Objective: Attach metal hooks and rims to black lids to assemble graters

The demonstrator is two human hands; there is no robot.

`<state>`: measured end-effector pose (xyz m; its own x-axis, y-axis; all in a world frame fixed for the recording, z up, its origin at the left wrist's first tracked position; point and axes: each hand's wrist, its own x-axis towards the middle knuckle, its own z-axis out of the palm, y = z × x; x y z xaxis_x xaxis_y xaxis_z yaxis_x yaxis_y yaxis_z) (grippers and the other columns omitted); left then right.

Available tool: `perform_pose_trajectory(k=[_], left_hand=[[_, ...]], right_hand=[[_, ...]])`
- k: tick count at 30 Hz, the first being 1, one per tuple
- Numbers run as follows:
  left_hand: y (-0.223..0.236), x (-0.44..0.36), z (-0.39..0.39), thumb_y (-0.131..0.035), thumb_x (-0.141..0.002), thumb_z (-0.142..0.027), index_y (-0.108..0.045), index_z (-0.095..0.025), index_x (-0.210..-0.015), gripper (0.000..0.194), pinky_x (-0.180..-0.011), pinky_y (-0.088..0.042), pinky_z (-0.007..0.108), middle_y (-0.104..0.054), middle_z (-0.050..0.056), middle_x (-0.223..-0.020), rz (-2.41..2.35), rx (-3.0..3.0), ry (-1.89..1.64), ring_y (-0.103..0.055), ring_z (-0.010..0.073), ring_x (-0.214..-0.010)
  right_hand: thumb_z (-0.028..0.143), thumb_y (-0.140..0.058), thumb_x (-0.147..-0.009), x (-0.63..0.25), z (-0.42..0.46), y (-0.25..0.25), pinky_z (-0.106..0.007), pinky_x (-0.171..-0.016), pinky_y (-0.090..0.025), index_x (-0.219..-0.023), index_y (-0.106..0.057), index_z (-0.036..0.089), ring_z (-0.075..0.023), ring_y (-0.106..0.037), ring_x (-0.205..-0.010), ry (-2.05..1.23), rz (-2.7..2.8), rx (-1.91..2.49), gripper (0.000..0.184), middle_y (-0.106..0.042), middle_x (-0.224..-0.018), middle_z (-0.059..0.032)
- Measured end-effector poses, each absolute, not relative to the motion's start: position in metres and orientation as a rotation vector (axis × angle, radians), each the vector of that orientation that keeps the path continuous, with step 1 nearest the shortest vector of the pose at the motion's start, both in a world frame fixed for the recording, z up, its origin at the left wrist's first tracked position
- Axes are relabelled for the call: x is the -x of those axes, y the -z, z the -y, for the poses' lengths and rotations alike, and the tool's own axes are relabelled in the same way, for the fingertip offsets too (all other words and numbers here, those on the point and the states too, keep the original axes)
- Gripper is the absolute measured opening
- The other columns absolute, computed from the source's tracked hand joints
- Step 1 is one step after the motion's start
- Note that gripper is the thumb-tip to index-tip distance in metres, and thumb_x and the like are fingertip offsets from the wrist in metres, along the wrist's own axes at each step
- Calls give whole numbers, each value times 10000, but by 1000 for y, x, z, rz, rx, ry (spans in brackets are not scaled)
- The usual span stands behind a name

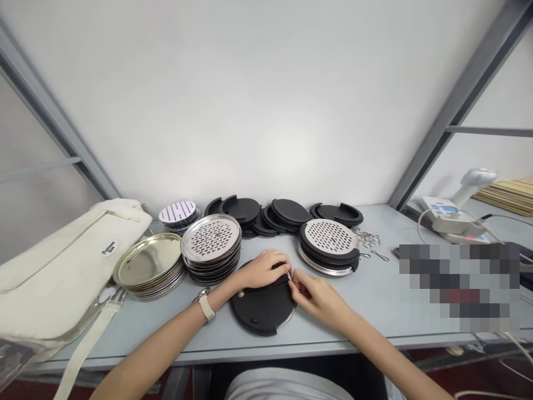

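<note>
A black round plastic disc [263,311] lies on the table in front of me, with a silvery metal rim showing at its lower right edge. My left hand [266,269] is over its upper part, fingers bent and pressing it down. At the disc's right edge, my right hand [315,294] pinches a small metal wire clip [289,276] between thumb and fingers. The clip touches the disc close to my left fingertips, and its far end is hidden. Similar loose wire clips [380,255] lie to the right.
Behind are stacked metal grater plates [211,238], a black holder topped with a grater plate [332,238] and several black discs [290,211]. Gold-coloured round lids [149,260] and a cream bag [62,266] are at the left. A white power strip [447,214] with cables stands right.
</note>
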<state>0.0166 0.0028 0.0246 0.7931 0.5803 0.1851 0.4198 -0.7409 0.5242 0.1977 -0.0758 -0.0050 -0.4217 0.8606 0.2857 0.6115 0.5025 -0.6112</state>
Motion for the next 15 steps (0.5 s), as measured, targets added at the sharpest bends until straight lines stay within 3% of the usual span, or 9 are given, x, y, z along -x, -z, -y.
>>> perform_pose_trajectory(k=[15], left_hand=[[-25, -16, -2, -478, -945, -249, -612, -192, -878, 161, -939, -391, 316, -660, 24, -924, -726, -2533, -466, -567, 176, -937]], right_hand=[[230, -418, -942, -197, 77, 3, -234, -492, -292, -919, -496, 209, -117, -402, -487, -509, 2215, 1191, 84, -480, -587, 54]])
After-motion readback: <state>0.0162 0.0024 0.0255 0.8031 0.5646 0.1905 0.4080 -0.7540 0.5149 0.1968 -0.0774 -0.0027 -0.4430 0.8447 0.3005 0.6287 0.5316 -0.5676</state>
